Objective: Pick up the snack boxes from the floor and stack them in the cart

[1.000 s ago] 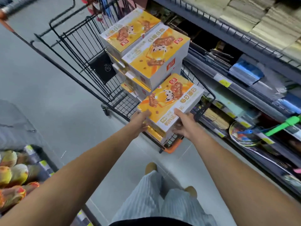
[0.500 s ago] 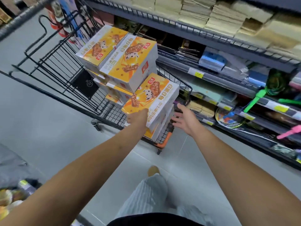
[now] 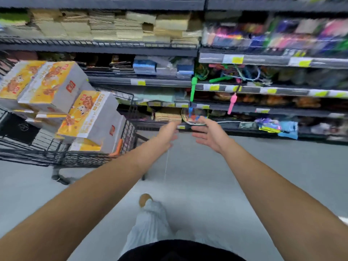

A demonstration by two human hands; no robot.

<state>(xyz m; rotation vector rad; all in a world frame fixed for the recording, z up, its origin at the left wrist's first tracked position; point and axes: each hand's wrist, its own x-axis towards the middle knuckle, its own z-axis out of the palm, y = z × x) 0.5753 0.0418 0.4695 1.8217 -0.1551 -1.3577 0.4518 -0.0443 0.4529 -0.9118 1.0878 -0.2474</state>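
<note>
Both grips are empty and apart. The left grip [image 3: 167, 131] has its fingers stretched forward, and the right grip [image 3: 209, 134] is spread with its palm turned inward. A narrow gap lies between them and neither touches anything.

Just beyond the fingertips stand the store shelves [image 3: 282, 110], packed with goods. A careless sweep further forward could knock something off the lowest tier.

To the left of the left grip, near but apart from it, is the cart [image 3: 130, 127]. In its nearest corner the top snack box [image 3: 90, 113] sits tilted on the ones beneath it. That is my main worry. Nothing steadies it, so a nudge to the cart, or another box set on its slope, could send it sliding over the rim.

Further left, more snack boxes [image 3: 47, 85] are piled above the rim, and they look just as liable to topple. No box shows on the floor [image 3: 207, 176] in this blurred view.
</note>
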